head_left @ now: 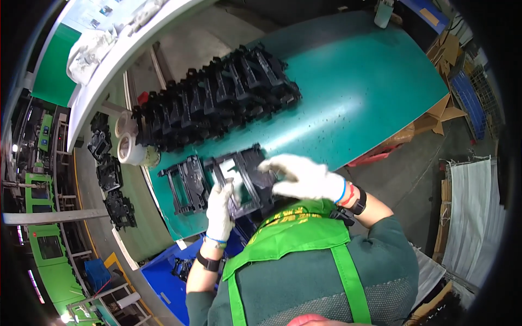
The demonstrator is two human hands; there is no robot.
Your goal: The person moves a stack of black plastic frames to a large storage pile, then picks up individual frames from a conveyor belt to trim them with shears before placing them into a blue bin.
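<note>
Both my hands wear white gloves. A black plastic frame (255,168) lies near the table's front edge between them. A pale patch (227,169) shows in its opening; I cannot make out what it is. At the frame's near left side, my left hand (218,212) has its fingers drawn together; what is in them is unclear. My right hand (307,178) is at the frame's right edge, thumb and fingers apart, the fingertips over its dark end. Left of this frame lies a second black plastic frame (187,185).
A long row of black plastic frames (217,95) stands farther back on the green table (348,98). Tape rolls (128,149) sit at its left end. More black parts (111,174) lie on a surface beyond. Below the table's near left edge is a blue bin (163,271).
</note>
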